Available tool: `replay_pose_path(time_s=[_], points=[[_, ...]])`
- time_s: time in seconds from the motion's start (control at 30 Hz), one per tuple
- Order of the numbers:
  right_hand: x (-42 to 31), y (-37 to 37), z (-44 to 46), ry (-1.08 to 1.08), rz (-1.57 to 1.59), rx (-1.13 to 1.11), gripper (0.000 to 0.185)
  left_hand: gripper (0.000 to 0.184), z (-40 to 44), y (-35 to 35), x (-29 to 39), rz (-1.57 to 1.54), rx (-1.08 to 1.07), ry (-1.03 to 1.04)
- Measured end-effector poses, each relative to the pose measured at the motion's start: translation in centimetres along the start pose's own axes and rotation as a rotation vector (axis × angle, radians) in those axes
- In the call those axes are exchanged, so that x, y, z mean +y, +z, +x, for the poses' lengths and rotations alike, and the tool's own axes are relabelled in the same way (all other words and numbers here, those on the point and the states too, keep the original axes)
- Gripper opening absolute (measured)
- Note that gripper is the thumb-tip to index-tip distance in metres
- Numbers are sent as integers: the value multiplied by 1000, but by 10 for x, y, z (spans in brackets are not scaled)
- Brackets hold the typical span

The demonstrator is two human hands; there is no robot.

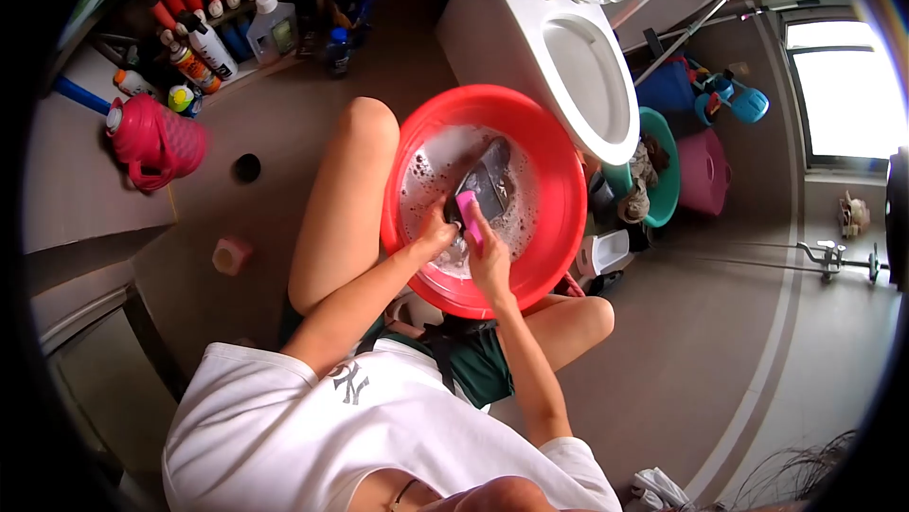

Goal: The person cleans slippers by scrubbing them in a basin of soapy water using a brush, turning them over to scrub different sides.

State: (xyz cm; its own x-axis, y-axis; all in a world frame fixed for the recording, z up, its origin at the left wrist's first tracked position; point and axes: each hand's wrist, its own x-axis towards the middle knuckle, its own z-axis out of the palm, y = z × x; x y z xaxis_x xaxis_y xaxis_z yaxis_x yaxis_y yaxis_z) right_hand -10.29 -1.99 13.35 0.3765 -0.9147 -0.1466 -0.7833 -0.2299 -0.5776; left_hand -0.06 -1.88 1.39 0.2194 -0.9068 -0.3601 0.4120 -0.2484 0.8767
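Pink oblong scrubber (467, 203) fills the curled right hand (490, 261), left hand (436, 232) gripping a dark, wet object (492, 182).

The smooth grey-brown floor (682, 341) is the supporting surface. Landmark: the round red plastic basin (559, 256), its underside hidden. Left of the basin lie a small black disc (247, 167) and, nearer the person, a small pink blocky object (230, 254). Right of the basin: a white rectangular plastic tub (603, 252); farther right, a round green plastic basin (670, 171) and a pink plastic tub (706, 173). Beyond the basin stands a white ceramic toilet (549, 67).
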Motion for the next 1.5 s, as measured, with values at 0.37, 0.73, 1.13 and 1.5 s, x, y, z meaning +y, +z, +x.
replay_pose_path(time_s=[0.37,0.73,1.13,1.5], points=[[27,22,73,149,-319,-90,48,59,-11,7,-5,189,-28,43],[12,5,32,34,-20,-14,53,53,-6,6,13,332,47,-27],[33,-7,69,250,-191,-3,42,50,-19,8,13,441,20,250],[112,-34,94,397,-241,-13,46,47,4,-9,36,567,-128,159]])
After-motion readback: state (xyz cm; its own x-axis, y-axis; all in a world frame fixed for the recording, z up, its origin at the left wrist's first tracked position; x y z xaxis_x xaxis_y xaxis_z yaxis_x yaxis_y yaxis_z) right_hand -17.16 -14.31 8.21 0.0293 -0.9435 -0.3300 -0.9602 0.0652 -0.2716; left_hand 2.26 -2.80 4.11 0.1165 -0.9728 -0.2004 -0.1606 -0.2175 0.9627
